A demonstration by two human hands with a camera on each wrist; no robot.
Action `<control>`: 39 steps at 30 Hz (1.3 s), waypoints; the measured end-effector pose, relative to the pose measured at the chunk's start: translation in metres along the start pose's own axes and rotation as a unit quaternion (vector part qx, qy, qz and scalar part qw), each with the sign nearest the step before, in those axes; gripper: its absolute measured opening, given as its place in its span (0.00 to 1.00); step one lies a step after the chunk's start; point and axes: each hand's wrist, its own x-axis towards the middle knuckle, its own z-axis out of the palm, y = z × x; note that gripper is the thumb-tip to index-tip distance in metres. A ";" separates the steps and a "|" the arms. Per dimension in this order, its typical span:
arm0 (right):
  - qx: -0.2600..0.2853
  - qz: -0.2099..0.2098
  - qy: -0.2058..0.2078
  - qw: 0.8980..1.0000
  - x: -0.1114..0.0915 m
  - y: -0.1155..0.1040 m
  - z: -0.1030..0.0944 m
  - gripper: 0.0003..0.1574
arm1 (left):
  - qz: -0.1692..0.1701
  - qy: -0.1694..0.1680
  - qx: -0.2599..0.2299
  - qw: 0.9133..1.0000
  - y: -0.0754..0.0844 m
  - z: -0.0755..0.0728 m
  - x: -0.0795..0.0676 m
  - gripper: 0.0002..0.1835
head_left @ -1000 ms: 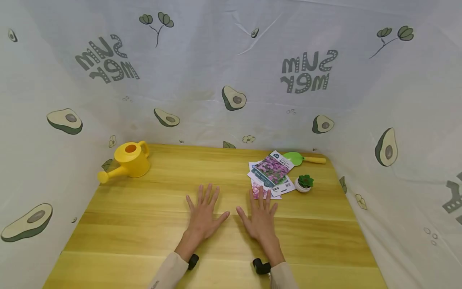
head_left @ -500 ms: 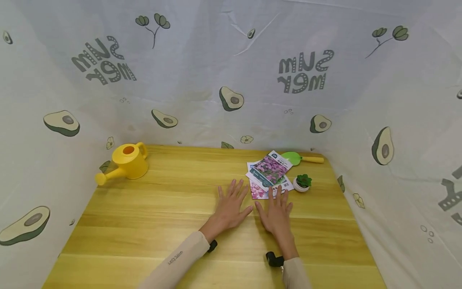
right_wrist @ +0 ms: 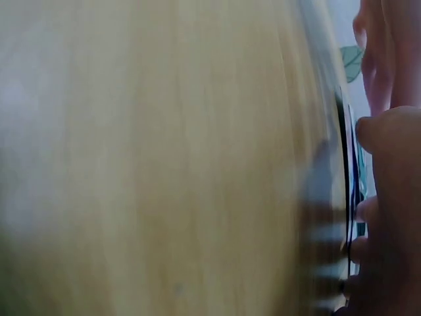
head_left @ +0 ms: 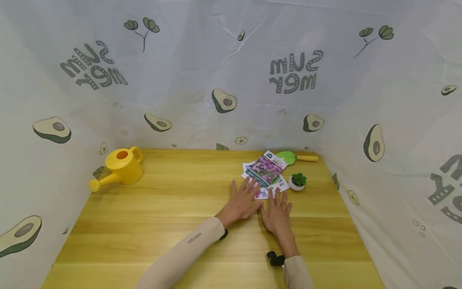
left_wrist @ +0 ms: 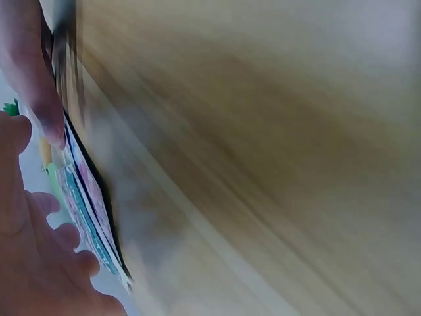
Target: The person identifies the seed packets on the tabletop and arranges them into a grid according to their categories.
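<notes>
Packets piled askew toward table's far right corner. Left hand and right hand at the pile's near side, fingers spread, grip empty. Risk: a rightward shove could slide loose packets into the plant.

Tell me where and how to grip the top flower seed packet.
Probably pinch the top flower seed packet by its far edge, coming from the far side: it lies flat and askew, that end jutting past the packets beneath, while the left hand is at its near end.
</notes>
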 end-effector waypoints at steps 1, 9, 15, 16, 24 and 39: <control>0.000 -0.001 0.000 1.000 0.000 0.000 0.000 0.46 | 0.000 -0.005 0.005 1.000 0.002 0.000 0.003 0.38; -0.001 -0.002 0.003 1.000 -0.001 0.000 -0.001 0.42 | -0.009 -0.041 0.007 0.999 0.015 0.006 0.020 0.36; -0.005 -0.013 0.009 1.000 0.000 0.002 0.002 0.44 | -0.024 -0.062 0.018 0.998 0.017 0.009 0.019 0.36; -0.007 -0.014 0.010 1.000 0.000 0.002 0.002 0.44 | -0.022 -0.056 0.021 0.998 0.017 0.008 0.018 0.36; -0.018 -0.009 0.007 1.000 -0.002 0.000 -0.002 0.41 | -0.008 -0.020 0.031 0.999 0.022 0.010 0.013 0.37; 0.002 -0.019 0.028 0.999 -0.001 0.004 0.006 0.44 | 0.000 -0.010 0.066 0.998 0.026 0.013 -0.011 0.38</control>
